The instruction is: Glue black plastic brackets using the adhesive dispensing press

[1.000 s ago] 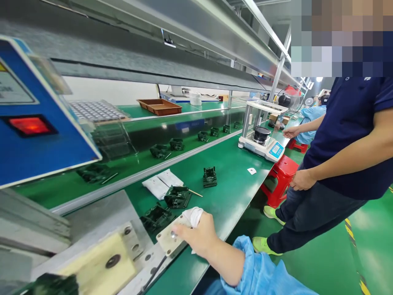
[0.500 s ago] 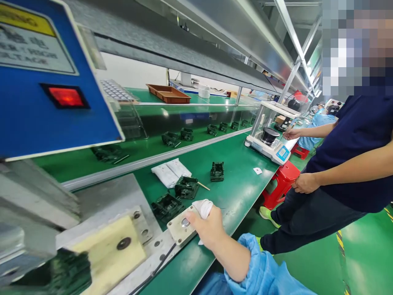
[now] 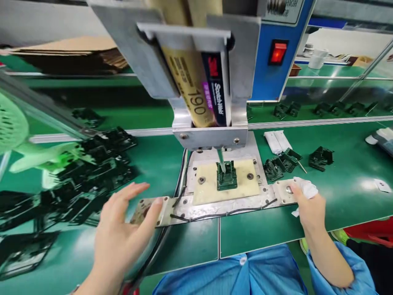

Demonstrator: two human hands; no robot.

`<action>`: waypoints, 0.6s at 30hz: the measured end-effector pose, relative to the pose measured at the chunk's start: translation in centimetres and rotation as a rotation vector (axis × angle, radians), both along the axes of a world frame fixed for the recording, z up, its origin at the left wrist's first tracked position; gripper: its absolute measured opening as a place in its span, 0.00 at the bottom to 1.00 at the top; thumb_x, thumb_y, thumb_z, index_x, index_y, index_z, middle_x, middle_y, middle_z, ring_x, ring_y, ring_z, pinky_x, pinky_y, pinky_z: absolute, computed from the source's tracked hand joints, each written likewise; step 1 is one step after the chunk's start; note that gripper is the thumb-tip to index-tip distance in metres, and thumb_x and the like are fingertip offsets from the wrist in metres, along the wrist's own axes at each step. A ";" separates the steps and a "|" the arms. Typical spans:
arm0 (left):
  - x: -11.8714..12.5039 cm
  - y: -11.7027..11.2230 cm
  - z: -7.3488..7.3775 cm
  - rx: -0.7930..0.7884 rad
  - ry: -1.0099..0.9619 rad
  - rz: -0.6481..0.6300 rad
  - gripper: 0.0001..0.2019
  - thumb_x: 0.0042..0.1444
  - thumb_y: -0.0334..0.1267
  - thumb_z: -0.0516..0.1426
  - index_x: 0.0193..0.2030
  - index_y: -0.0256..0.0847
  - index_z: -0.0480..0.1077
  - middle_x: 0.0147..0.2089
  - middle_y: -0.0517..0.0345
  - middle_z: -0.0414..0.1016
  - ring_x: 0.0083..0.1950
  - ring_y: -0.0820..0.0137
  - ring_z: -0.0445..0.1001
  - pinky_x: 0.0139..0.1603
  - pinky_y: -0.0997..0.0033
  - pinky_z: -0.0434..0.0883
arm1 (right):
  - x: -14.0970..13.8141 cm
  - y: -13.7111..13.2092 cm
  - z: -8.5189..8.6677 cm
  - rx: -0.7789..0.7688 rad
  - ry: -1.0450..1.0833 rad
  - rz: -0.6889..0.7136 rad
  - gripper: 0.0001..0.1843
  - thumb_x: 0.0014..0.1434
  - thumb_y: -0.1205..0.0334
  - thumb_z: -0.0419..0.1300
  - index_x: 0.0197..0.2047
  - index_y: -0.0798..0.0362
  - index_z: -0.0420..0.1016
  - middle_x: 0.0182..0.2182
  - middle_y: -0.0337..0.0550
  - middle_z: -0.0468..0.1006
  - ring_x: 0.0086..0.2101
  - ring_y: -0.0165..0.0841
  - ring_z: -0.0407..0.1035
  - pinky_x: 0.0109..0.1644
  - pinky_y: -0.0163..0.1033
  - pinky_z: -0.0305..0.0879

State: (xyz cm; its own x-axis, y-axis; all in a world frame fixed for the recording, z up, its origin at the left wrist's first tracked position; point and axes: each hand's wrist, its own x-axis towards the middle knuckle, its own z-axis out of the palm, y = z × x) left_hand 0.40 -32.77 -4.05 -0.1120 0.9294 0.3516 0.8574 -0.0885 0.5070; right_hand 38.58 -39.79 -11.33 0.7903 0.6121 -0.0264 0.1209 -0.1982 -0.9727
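A glue dispensing press holds a tan cartridge over a dark green plastic part seated on a cream fixture plate; the nozzle tip touches the part. My right hand clutches a white cloth, its thumb on the metal button of the right switch plate. My left hand hovers with fingers spread, fingertips at the left switch plate, covering its button.
A pile of dark green parts lies at left, blurred. More such parts and white packets sit right of the fixture. A blue control box with a lit red switch stands behind. Black cables run along the base.
The view has swung left from the co-worker and scale to face the press. My left hand has come into view at the left switch plate; my right hand stays on the right button.
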 end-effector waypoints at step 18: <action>9.1 7.0 3.3 -0.815 -0.745 -0.671 0.25 0.43 0.47 0.72 0.44 0.39 0.71 0.41 0.54 0.77 0.44 0.65 0.76 0.49 0.64 0.76 | -0.4 -0.4 0.4 -0.006 -0.064 -0.066 0.30 0.44 0.42 0.75 0.43 0.56 0.84 0.43 0.54 0.82 0.43 0.48 0.77 0.45 0.48 0.75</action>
